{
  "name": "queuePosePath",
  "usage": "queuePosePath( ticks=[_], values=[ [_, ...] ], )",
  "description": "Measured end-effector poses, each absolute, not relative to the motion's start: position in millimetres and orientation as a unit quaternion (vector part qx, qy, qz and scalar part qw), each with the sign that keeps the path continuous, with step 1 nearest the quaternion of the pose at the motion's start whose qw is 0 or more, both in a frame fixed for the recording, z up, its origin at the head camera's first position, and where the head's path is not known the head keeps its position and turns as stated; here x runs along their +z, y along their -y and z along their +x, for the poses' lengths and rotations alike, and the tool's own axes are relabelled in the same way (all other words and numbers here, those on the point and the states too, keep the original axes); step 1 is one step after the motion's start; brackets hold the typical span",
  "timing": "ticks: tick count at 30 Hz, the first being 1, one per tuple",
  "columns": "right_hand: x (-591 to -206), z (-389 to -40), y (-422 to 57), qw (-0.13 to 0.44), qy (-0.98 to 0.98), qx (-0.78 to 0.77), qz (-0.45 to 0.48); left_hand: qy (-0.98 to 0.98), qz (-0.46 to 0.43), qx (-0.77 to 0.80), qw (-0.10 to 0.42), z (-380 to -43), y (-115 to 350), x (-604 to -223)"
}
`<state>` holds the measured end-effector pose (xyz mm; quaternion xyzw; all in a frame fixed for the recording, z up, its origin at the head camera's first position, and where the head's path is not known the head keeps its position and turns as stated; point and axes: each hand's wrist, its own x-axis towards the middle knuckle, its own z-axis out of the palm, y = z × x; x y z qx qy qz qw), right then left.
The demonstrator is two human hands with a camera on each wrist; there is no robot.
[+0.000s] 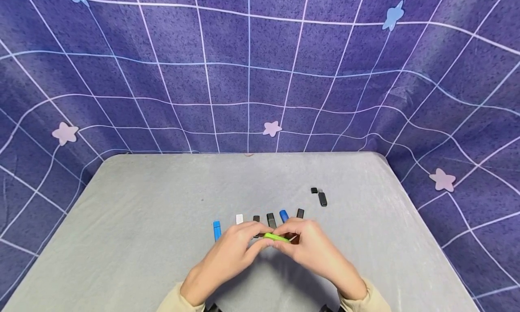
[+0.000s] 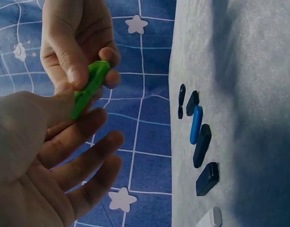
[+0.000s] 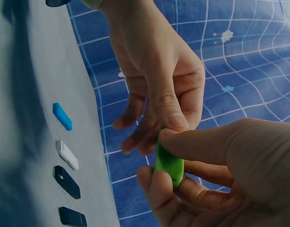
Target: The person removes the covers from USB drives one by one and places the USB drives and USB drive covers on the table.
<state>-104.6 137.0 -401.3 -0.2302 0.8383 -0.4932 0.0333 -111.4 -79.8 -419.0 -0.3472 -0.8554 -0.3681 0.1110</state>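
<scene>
A bright green USB stick [image 1: 277, 237] is held above the table between both hands. My left hand [image 1: 237, 249] pinches its left end between thumb and fingers. The right hand [image 1: 314, 249] grips the other end; in the right wrist view its thumb presses on the green stick [image 3: 169, 163]. Fingers hide part of both ends, so I cannot tell whether it has a separate cap. Beyond the hands lies a row of USB sticks: a light blue one [image 1: 217, 230], a white one [image 1: 239, 219], a darker blue one [image 1: 284, 215] and several black ones [image 1: 271, 220].
Farther back on the right, a black USB stick [image 1: 322, 198] lies with its metal plug bare, beside a small black cap [image 1: 314, 190]. A grey cloth covers the table [image 1: 142, 221]. Purple gridded fabric [image 1: 227, 86] with stars hangs behind and at the sides.
</scene>
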Motion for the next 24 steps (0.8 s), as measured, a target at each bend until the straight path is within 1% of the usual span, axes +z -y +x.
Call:
queuePosePath(
  ticks=[6,11,20,24],
  values=[
    [-402.6,-103.5,-135.3,0.025,-0.844,-0.478,-0.242,0.869,-0.334,-0.348,0.109,-111.0,80.4,-416.4],
    [-401.1,-102.6,-132.7,0.008,-0.855,-0.459,-0.24,0.876,-0.331,-0.331,0.117,-109.8,81.3,-415.3],
    [-399.7,-101.3,-130.3,-0.054,-0.867,-0.411,-0.277,0.878,-0.34,-0.32,0.107,-110.3,80.7,-414.0],
    [-399.1,-101.0,-129.1,-0.067,-0.867,-0.4,-0.289,0.877,-0.347,-0.318,0.094,-109.6,80.6,-415.0]
  ],
)
